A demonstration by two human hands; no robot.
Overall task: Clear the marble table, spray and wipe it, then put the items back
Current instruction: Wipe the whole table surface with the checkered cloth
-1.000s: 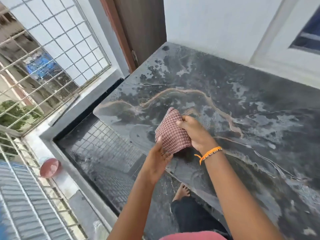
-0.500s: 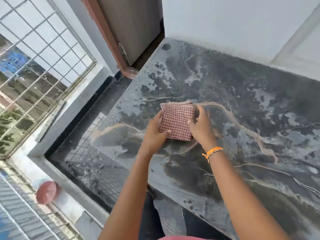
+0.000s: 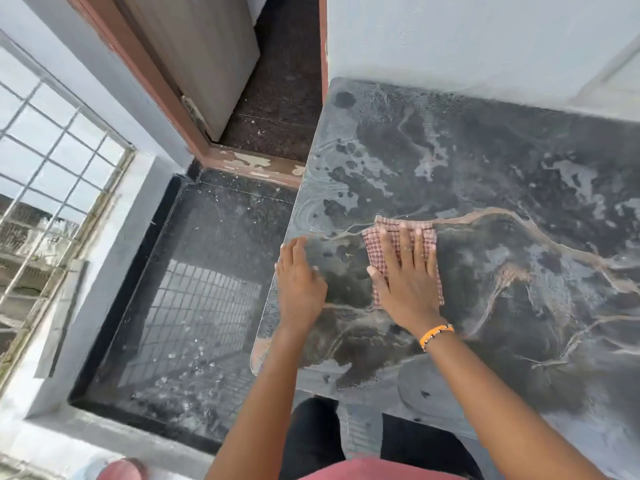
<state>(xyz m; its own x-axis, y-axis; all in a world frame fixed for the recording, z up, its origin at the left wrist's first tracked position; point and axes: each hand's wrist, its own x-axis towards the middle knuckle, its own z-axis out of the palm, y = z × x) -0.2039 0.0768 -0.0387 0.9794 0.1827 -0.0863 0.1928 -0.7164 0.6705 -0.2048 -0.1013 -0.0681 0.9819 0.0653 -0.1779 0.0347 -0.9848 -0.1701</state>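
The marble table [image 3: 485,202] runs out of view on the right, and its near edge is partly covered by the person's forearms. The folded checked cloth [image 3: 422,233] lies flat on the table near the left edge, about midway between the wall side and the near edge; most of it is hidden under the right hand [image 3: 405,285], so only its far end and a strip along its right side show. The picture is a little blurred around the hands, so the cloth's folds cannot be made out.

The right hand presses palm-down on the cloth, fingers straight and slightly spread, thumb out to the left; an orange wristband [image 3: 436,336] circles the wrist. The left hand [image 3: 299,285] lies flat on the bare marble right at the left edge, just beside the cloth but not touching it, fingers together and extended, holding nothing. Both arms reach forward from the bottom of the view. Wet streaks mark the stone.
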